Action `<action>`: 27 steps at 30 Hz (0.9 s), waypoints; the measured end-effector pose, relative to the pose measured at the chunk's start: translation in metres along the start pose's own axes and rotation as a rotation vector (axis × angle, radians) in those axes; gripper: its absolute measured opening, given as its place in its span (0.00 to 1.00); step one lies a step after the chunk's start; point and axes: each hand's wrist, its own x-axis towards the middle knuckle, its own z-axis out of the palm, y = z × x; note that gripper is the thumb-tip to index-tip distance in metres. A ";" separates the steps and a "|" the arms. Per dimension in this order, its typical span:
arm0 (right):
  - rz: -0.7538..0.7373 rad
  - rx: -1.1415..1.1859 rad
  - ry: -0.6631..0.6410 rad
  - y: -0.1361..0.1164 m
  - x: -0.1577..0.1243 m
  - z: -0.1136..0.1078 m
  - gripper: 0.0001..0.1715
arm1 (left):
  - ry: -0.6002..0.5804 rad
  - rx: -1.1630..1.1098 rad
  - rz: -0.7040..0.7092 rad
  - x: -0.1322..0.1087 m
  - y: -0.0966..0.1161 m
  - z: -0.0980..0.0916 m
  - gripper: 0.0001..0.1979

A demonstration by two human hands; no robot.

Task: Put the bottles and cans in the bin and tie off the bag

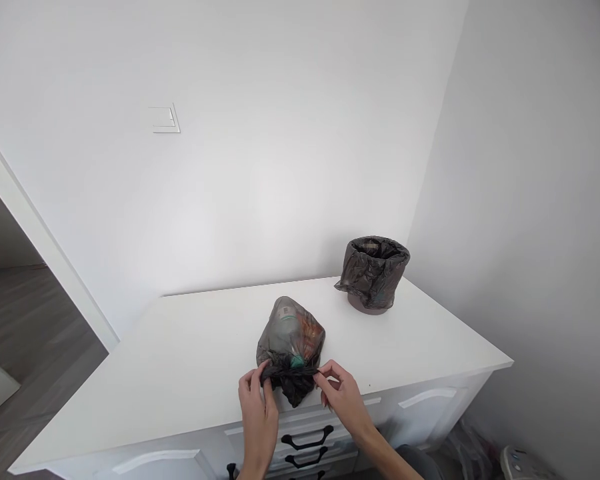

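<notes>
A filled black plastic garbage bag (291, 333) lies on the white cabinet top (200, 360), close to its front edge. Through the thin plastic a pale round shape, something orange-red and a bit of green show; I cannot tell what they are. My left hand (258, 403) pinches the left end of the bag's gathered neck. At the right end of that neck, my right hand (341, 393) grips the plastic between thumb and fingers. The loose mouth of the bag bunches between both hands and hangs toward the front edge.
Back right on the cabinet stands a trash bin (373, 277) lined with a black bag folded over its rim. Black handles (307, 438) project from the drawers below. Walls rise behind and to the right; a light switch (165, 119) is on the back wall.
</notes>
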 end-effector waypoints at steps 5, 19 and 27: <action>-0.171 -0.379 -0.057 -0.003 -0.002 -0.004 0.07 | -0.123 0.064 0.136 -0.007 0.013 0.002 0.15; 0.047 -0.146 0.093 -0.003 -0.004 -0.022 0.36 | -0.401 0.005 0.169 0.009 0.021 -0.024 0.11; 0.114 0.056 0.031 0.008 -0.011 -0.037 0.35 | -0.313 -0.075 0.210 -0.010 0.029 -0.034 0.09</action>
